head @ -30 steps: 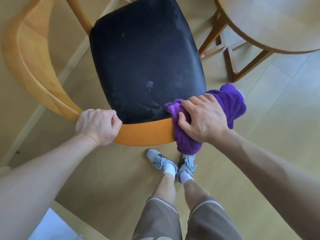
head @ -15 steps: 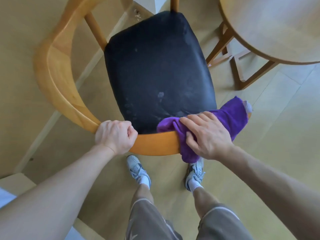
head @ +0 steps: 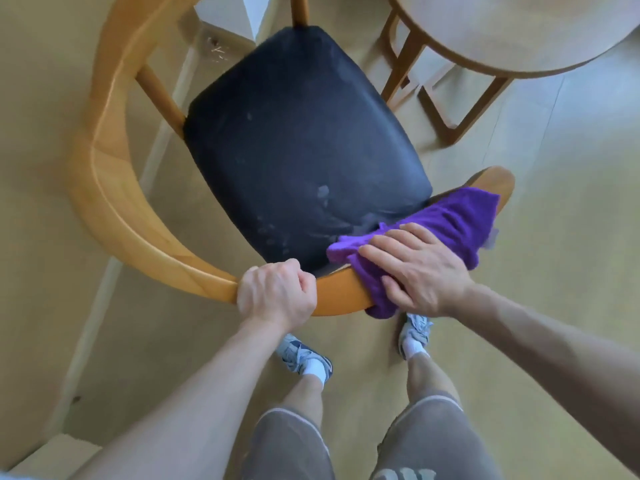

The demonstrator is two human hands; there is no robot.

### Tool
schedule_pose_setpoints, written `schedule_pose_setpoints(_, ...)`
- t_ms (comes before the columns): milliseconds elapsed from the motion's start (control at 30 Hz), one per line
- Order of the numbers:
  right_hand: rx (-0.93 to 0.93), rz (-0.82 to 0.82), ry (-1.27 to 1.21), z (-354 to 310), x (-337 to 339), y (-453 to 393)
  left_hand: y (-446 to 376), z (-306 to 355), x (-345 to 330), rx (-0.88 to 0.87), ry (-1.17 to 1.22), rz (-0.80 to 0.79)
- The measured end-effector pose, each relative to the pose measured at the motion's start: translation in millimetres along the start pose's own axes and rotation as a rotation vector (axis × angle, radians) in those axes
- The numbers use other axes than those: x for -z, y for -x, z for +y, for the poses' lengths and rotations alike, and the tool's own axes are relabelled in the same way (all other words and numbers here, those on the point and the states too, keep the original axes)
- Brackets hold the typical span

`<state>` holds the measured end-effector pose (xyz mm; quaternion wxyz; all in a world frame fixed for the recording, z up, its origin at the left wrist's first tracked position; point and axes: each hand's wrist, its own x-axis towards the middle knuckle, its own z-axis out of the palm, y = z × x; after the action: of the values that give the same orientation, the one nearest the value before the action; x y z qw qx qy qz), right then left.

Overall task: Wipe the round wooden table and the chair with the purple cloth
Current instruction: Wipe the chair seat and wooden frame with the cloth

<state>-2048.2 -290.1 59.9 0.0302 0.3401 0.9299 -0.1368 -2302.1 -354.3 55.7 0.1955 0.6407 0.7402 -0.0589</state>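
Two hands work from the head view: my left hand (head: pixel 277 294) grips the chair (head: pixel 114 209) rail, my right hand (head: pixel 420 268) presses the purple cloth (head: pixel 453 220) flat, fingers spread, on that curved rail. I judge I'm wiping the backrest; next, slide along it. The round wooden table (head: pixel 512 32) stands beyond.

— Where is the chair (head: pixel 114 188)?
— In front of the person, left of the desk (head: pixel 512 32).
— And the cloth (head: pixel 450 223)?
— On the chair's near rail, right side, under the right hand (head: pixel 420 271). The left hand (head: pixel 277 294) is on the rail just left of it.
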Motion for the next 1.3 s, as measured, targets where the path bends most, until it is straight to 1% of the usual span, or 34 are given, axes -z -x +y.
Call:
schedule_pose_setpoints(33,-0.031,-0.001,0.005,10,2,-1,0,-1,0,-0.009,0.01,0.012)
schedule_pose_setpoints(67,-0.094,0.032,0.013,12,1,-3,-1,-1,0,-0.02,0.017,0.02)
schedule_pose_setpoints(133,-0.212,0.14,0.04,4,-3,-5,0,-2,-2,-0.035,0.018,0.009)
schedule_pose_setpoints(200,-0.275,0.195,0.053,-4,-8,-4,0,-4,-3,-0.039,0.014,0.001)
schedule_pose_setpoints(367,-0.281,0.186,0.081,-1,-9,-2,-2,-2,2,-0.033,-0.025,-0.069)
schedule_pose_setpoints(433,-0.287,0.168,0.099,-3,-10,-1,-5,-4,6,-0.048,0.0,-0.151)
schedule_pose_setpoints(500,-0.301,0.149,0.105,-4,-8,-1,-9,-12,21,-0.138,0.007,-0.293)
schedule_pose_setpoints(533,-0.314,0.132,0.103,-4,-7,-1,-12,-22,32,-0.25,-0.065,-0.306)
schedule_pose_setpoints(567,-0.335,0.118,0.1,-6,-7,-1,-13,-34,44,-0.37,-0.18,-0.271)
schedule_pose_setpoints(600,-0.375,0.112,0.093,-11,-6,-2,-16,-50,58,-0.462,-0.296,-0.213)
schedule_pose_setpoints(633,-0.438,0.121,0.081,-18,-6,-5,-19,-68,72,-0.506,-0.396,-0.165)
schedule_pose_setpoints(700,-0.632,0.165,0.04,-43,-6,-15,-28,-108,96,-0.494,-0.542,-0.137)
schedule_pose_setpoints(733,-0.743,0.188,0.007,-60,-5,-21,-31,-126,104,-0.472,-0.571,-0.13)
schedule_pose_setpoints(800,-0.921,0.228,-0.082,-100,-5,-37,-32,-147,110,-0.464,-0.547,-0.084)
schedule_pose_setpoints(867,-1.003,0.239,-0.15,-142,-9,-57,-36,-145,104,-0.473,-0.539,-0.052)
schedule_pose_setpoints(900,-1.001,0.234,-0.173,-161,-12,-67,-39,-138,100,-0.469,-0.541,-0.069)
schedule_pose_setpoints(967,-0.916,0.239,-0.17,-185,-24,-82,-48,-128,91,-0.47,-0.552,-0.115)
schedule_pose_setpoints(1133,-0.711,0.222,-0.106,-183,-35,-85,-52,-129,84,-0.457,-0.521,-0.091)
schedule_pose_setpoints(1200,-0.572,0.171,-0.103,-176,-29,-84,-50,-126,86,-0.415,-0.491,-0.096)
schedule_pose_setpoints(1300,-0.261,0.001,-0.097,-160,-20,-75,-50,-124,92,-0.389,-0.497,-0.117)
